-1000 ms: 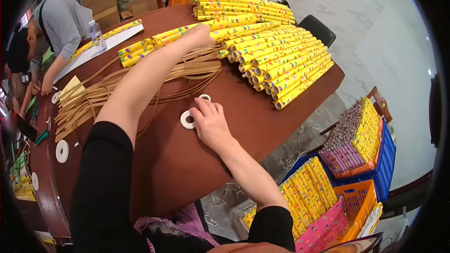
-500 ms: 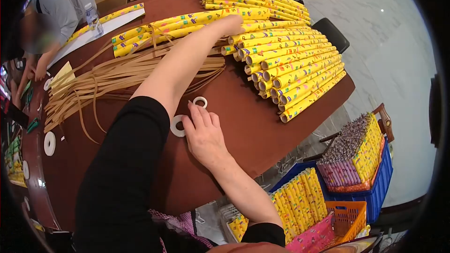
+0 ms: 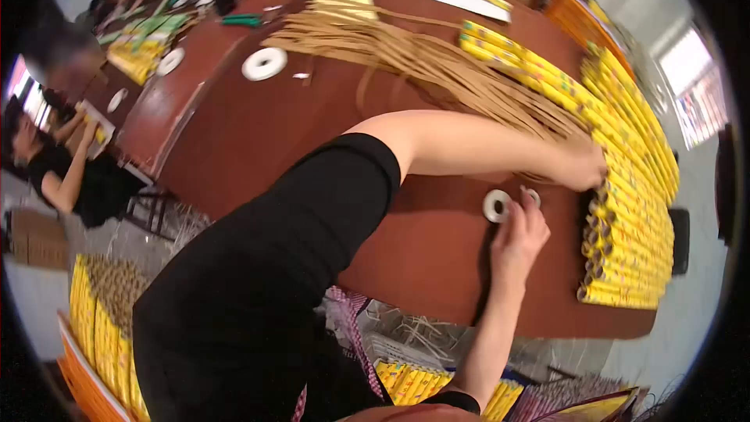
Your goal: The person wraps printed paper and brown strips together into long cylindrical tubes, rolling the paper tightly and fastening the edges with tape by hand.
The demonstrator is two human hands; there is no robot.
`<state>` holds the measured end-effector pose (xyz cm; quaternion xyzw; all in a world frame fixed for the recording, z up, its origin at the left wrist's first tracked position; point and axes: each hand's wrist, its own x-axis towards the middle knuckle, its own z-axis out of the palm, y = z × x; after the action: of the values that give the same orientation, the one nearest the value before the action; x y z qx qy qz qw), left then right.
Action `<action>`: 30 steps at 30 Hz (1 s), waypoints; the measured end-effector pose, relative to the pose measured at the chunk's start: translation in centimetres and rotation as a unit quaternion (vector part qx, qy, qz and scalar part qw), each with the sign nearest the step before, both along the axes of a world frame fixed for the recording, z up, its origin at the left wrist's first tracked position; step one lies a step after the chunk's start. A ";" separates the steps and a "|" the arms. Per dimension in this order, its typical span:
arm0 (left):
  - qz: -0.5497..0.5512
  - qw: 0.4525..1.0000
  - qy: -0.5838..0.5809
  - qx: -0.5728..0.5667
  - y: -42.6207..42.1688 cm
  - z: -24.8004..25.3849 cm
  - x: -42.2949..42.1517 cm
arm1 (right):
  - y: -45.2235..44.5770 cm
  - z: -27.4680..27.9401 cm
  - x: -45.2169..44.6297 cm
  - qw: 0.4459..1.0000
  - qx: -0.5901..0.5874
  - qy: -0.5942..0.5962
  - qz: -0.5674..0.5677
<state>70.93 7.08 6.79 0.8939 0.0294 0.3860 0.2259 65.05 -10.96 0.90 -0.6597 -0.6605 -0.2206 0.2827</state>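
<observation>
My left hand reaches far right across the table, its fingers curled against the near ends of the yellow patterned paper tubes. It seems to grip one tube end, though the fingertips are partly hidden. On the table, my right hand has its fingers apart and stretched toward two white tape rolls. The larger tape roll lies left of the fingertips; the smaller roll is partly behind them. Brown paper strips lie in a long loose bundle beyond my left forearm.
Another white roll, a yellow paper pad and green-handled scissors lie on the brown table. A co-worker sits at left. Crates with finished yellow tubes stand below the table's near side.
My view has swung left, so the table and tubes appear farther right. My left hand remains at the tube ends, and my right hand stays beside the tape rolls.
</observation>
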 end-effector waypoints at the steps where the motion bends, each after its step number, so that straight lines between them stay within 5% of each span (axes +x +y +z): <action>1: -0.062 0.998 0.006 -0.006 -1.4 0.7 -4.1 | 0.0 0.2 -0.1 1.000 0.004 -0.004 0.006; 4: -0.095 0.988 0.106 0.053 -4.4 0.6 -13.5 | -0.2 -1.1 1.3 1.000 0.004 0.016 0.017; 5: -0.131 0.987 0.088 0.034 -5.4 1.2 -17.9 | 0.0 -2.6 3.7 0.995 0.002 0.035 0.091; 6: -0.215 0.971 0.106 -0.002 -5.9 2.1 -21.7 | 0.3 -2.1 2.5 0.993 0.009 0.108 0.044; 8: -0.245 0.941 0.232 0.012 -6.7 3.4 -28.5 | 0.2 -1.5 2.3 1.000 0.023 -0.014 0.010; 13: -0.237 0.936 0.241 -0.101 -8.9 5.4 -44.7 | 0.6 -1.5 2.8 0.995 0.063 -0.077 0.006; 19: -0.337 0.905 0.116 -0.234 -11.6 9.6 -62.3 | 1.6 -1.3 3.1 0.987 0.086 -0.128 0.040; 21: -0.377 0.915 0.094 -0.111 -12.0 12.0 -65.4 | 1.3 -1.2 2.6 0.989 0.066 -0.132 0.003; 23: -0.432 0.888 0.062 -0.146 -12.1 14.2 -67.5 | 0.5 -1.4 3.1 0.981 -0.003 -0.173 -0.089; 30: -0.518 0.842 -0.033 -0.151 -11.4 16.4 -70.0 | -1.0 5.0 -2.9 0.988 0.010 -0.106 -0.110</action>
<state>0.93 -4.30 23.20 0.7205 -0.3870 0.2331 0.5260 62.13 -11.96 5.86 -0.6981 -0.6079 -0.3260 0.1918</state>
